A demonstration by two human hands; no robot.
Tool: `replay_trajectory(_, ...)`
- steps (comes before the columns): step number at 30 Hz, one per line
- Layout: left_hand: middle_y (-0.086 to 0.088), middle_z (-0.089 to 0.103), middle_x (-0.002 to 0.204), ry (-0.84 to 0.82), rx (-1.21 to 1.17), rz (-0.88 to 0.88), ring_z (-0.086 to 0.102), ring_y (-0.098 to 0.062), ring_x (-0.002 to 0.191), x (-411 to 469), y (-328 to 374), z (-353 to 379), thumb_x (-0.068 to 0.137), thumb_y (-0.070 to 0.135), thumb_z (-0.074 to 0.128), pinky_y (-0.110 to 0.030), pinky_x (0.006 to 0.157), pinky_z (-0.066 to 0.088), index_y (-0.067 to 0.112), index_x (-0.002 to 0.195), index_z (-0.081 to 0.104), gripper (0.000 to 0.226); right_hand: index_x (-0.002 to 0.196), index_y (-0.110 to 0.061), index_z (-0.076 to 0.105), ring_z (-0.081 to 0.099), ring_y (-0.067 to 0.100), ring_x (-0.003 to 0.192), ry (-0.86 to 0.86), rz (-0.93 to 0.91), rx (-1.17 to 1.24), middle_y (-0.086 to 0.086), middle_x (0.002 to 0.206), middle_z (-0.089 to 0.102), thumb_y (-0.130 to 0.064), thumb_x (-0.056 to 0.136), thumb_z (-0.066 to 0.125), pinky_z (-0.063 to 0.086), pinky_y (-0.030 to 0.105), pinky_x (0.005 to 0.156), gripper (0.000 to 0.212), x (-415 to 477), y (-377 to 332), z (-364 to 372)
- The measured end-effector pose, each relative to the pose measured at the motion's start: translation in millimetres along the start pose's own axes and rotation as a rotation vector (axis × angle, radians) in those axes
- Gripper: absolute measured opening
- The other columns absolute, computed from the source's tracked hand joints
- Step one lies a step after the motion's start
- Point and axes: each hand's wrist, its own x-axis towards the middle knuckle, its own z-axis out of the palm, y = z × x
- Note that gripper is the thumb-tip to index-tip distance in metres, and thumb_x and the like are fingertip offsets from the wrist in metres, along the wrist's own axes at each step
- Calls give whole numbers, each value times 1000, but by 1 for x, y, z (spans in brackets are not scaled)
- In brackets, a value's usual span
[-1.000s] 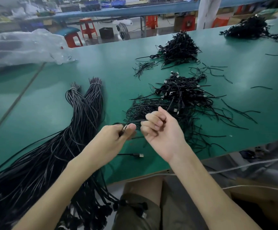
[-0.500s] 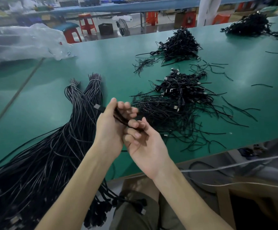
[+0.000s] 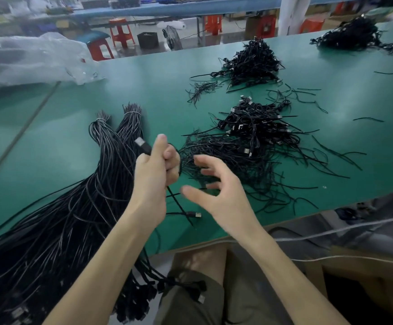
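Observation:
My left hand (image 3: 154, 171) grips a coiled black USB cable (image 3: 144, 146) above the green table (image 3: 62, 146); its silver plug sticks out past my thumb toward the upper left. A loose end of that cable hangs below the fist, over another cable lying with a silver plug (image 3: 196, 215) near the table's front edge. My right hand (image 3: 216, 186) hovers just right of the left one, fingers spread and blurred, holding nothing. A low heap of short black cables (image 3: 254, 137) lies just beyond both hands.
A long thick bundle of black cables (image 3: 73, 207) runs from the table's middle down over the front-left edge. More cable heaps sit at the back centre (image 3: 251, 63) and far right (image 3: 350, 35). A clear plastic bag (image 3: 26, 59) lies at back left. Red stools stand on the floor behind.
My right hand has let go of the cable and opened, drawing away to the right. My left hand keeps the coiled cable and has risen slightly.

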Motion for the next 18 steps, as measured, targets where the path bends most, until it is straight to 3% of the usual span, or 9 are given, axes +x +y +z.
replay_trajectory(2,10,30,55,-113,106,23,23,-10,45,-7,-1,10,105,43,51,-17,40,26,26,54,44,54,149,-35,43,56,5,125,-91,-52,7,-19,137,57,-24,81,86,49,32,103,81,3,-11,4)
replay_trajectory(5,7,35,57,-256,133,49,28,-11,47,-9,3,12,106,43,51,-17,43,32,25,59,45,50,154,-35,34,67,13,114,-163,-41,98,-13,132,63,-8,81,84,52,40,105,93,10,-22,0)
replay_trajectory(7,1,44,61,-381,94,36,36,-13,51,-9,6,6,107,42,50,-20,50,38,22,65,49,47,158,-32,30,69,11,103,-187,-27,87,-17,125,64,-4,86,79,53,32,102,92,11,-22,-4)
replay_trajectory(9,-6,53,69,-507,29,-18,51,-18,60,-9,6,-1,108,38,49,-26,61,47,18,70,53,43,160,-29,28,62,2,80,-173,-9,37,-31,92,60,-5,88,76,49,17,89,90,12,-21,-5)
replay_trajectory(11,-9,64,81,-588,-3,-63,61,-22,74,-9,4,-7,107,33,49,-37,73,43,16,76,59,37,159,-25,31,54,10,72,-167,21,66,-16,78,59,-2,90,74,52,23,88,85,14,-19,-6)
replay_trajectory(13,-10,68,91,-627,-17,-87,64,-23,83,-8,0,-12,107,29,49,-40,75,41,16,79,64,35,157,-23,36,51,28,79,-188,42,143,10,84,55,1,91,71,53,48,99,78,14,-17,-6)
replay_trajectory(14,-11,69,92,-639,-28,-98,65,-23,85,-8,-1,-14,106,29,49,-38,75,46,16,80,66,34,156,-23,38,46,27,79,-191,47,156,8,80,51,1,91,71,52,51,102,77,13,-15,-6)
replay_trajectory(16,-13,68,91,-646,-46,-112,66,-23,84,-8,-4,-18,106,28,52,-32,76,55,13,81,66,32,154,-26,43,45,24,77,-193,33,155,1,78,56,-1,88,75,53,41,103,77,11,-11,-3)
replay_trajectory(18,-13,67,90,-631,-33,-102,66,-22,82,-7,-6,-19,105,28,54,-30,76,57,11,82,66,31,150,-28,48,52,30,79,-160,4,155,12,95,66,-1,85,78,52,33,102,77,9,-8,3)
